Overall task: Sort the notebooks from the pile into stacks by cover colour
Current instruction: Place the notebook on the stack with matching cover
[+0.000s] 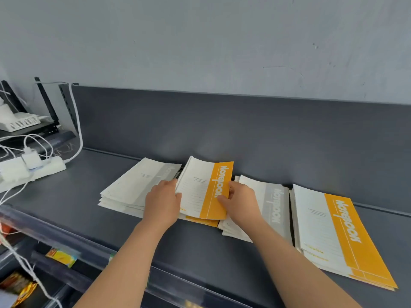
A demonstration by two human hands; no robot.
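One orange notebook (206, 187) was tilted up off the pile (202, 221) at the middle of the shelf (106, 227). The right hand (241, 203) had its grip on the orange band, with the thumb on the cover and the fingers behind. The left hand (163, 201) appeared to pinch the opposite edge, though its fingertips were hard to make out. A grey stack (133, 185) sat at nine o'clock from the lifted book, a second grey stack (274, 203) just beside it at three o'clock, and the orange stack (342, 236) beyond that at four o'clock. The step in hand looked like carrying this book to the orange stack. It would go best held level, passed clear over the grey covers between, and squared with the top cover before release.
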